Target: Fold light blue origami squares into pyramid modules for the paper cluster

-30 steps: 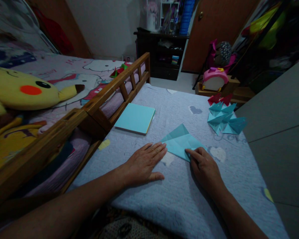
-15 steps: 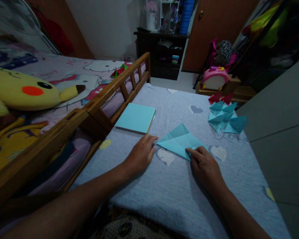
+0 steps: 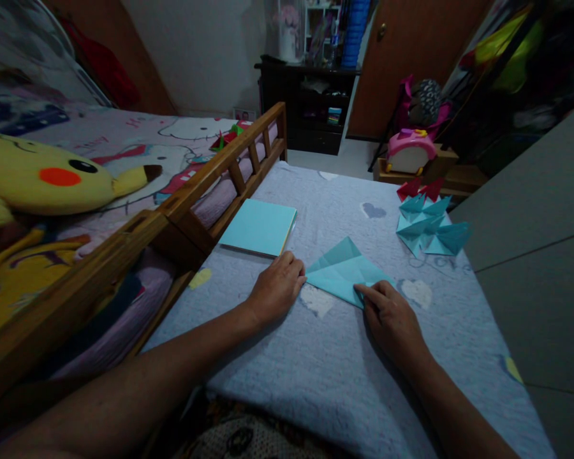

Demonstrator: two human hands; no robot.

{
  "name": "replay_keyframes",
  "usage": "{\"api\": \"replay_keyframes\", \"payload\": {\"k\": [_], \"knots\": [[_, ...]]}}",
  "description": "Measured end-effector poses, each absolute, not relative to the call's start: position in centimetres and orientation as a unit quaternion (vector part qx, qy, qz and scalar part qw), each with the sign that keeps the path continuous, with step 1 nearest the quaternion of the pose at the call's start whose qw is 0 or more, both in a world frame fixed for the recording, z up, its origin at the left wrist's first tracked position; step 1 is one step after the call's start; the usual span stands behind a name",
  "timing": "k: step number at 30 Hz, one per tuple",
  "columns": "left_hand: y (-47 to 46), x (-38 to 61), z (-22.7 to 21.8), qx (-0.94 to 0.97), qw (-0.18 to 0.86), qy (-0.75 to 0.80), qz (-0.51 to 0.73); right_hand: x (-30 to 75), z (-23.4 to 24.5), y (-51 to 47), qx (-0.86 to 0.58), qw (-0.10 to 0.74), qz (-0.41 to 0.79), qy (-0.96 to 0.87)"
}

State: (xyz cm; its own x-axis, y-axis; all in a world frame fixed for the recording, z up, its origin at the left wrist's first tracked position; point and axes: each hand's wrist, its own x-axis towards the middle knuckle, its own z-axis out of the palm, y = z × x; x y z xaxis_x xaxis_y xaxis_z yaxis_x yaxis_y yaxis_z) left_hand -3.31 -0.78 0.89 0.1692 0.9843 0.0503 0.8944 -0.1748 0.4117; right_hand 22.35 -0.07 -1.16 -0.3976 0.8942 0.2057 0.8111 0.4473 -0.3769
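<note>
A light-blue sheet of origami paper [image 3: 342,271], folded into a creased triangle-like shape, lies on the bed in front of me. Its left corner is pinched between the thumb and fingers of my left hand [image 3: 281,284]. At the lower right edge, my right hand [image 3: 391,315] grips the same paper, index finger on top and thumb near the edge. Just beyond my left hand rests a square stack of origami paper [image 3: 259,226] with a blue top sheet. Several folded blue origami pieces [image 3: 425,223] stand at the right, with red folded paper [image 3: 418,188] behind them.
A wooden bed rail [image 3: 224,166] runs along the left. Past it lie a yellow plush toy [image 3: 48,175] and red and green folded paper [image 3: 227,137]. A pale cabinet [image 3: 540,242] borders the right side. A dark shelf unit [image 3: 294,102] stands at the back.
My left hand has closed its fingers on the paper's left corner, where before they were apart beside it. My right hand keeps its place on the paper. The view has shifted slightly.
</note>
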Motion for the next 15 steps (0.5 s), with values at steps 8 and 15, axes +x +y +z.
{"api": "replay_keyframes", "payload": {"k": [8, 15], "knots": [[-0.66, -2.78, 1.24, 0.744, 0.115, 0.654, 0.08, 22.23, -1.14, -0.05, -0.516, 0.192, 0.104, -0.828], [-1.53, -2.68, 1.07, 0.756, 0.035, 0.648, 0.081, 22.13, -1.23, -0.36, -0.515, 0.206, 0.101, -0.826]]}}
